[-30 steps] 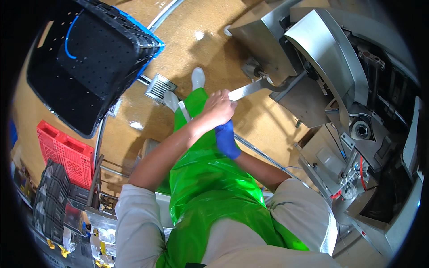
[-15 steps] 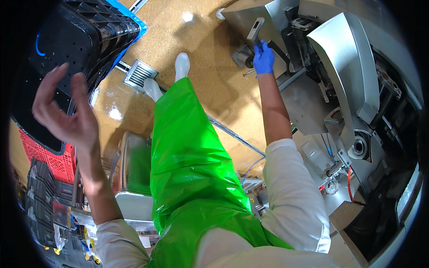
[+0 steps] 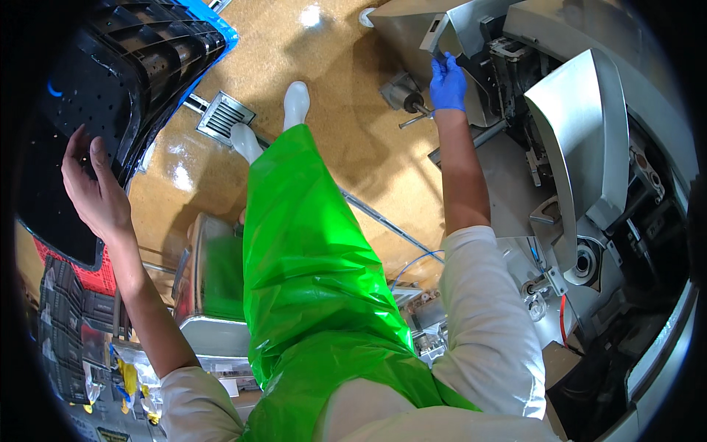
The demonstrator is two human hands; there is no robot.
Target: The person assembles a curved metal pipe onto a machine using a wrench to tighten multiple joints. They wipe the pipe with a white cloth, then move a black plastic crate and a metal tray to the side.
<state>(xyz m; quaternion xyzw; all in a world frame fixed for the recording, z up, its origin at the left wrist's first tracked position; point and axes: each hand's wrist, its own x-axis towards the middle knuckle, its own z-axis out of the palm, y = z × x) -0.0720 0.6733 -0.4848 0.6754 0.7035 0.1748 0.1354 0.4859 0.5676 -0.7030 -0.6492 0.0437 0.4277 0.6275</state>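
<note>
My right hand (image 3: 448,85), in a blue glove, reaches to the metal machine (image 3: 567,96) on the right. Its fingers are closed on the lower edge of a slotted metal plate (image 3: 436,33), partly hidden by the fingers. My left hand (image 3: 96,188) is bare and holds nothing. It hovers with fingers apart over the large black bin (image 3: 59,147) on the left; whether it touches the bin is unclear.
A round metal fitting with a rod (image 3: 401,92) juts out below the plate. Curved steel covers (image 3: 589,125) stand at the right. A floor drain (image 3: 224,118) lies near my white boots (image 3: 296,103). Red and dark crates (image 3: 62,317) are stacked at lower left.
My right hand has moved up and slightly right with the slotted metal plate, which has turned. My left hand has dropped a little lower, still open.
</note>
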